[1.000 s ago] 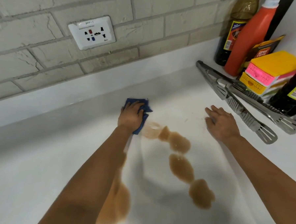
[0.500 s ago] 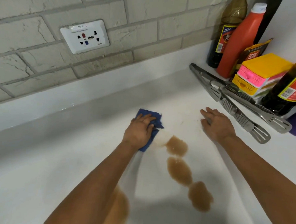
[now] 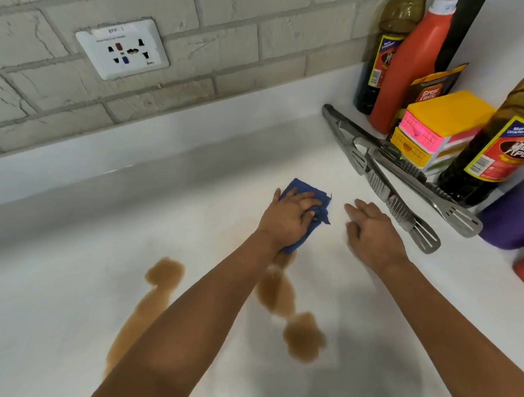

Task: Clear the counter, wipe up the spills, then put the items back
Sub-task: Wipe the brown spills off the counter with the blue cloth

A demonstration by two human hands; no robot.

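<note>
My left hand [image 3: 289,219] presses a folded blue cloth [image 3: 311,200] onto the white counter [image 3: 62,284], at the top end of a brown spill. That spill [image 3: 304,335] runs toward me in joined puddles, partly under my left forearm. A second brown spill [image 3: 164,276] stretches down to the left, and my arm hides its lower part. My right hand [image 3: 373,236] lies flat on the counter, fingers apart, holding nothing, just right of the cloth.
Steel tongs [image 3: 384,179] lie right of my right hand. Behind them at the right stand a red squeeze bottle [image 3: 411,66], two dark sauce bottles [image 3: 492,153], a small yellow and pink drawer box [image 3: 433,128] and a purple container [image 3: 516,215]. A wall socket [image 3: 122,49] sits on the brick wall.
My left hand has slid the cloth to the right and toward me, across the top of the spill; the uppermost puddles are gone. The right hand stays flat in place.
</note>
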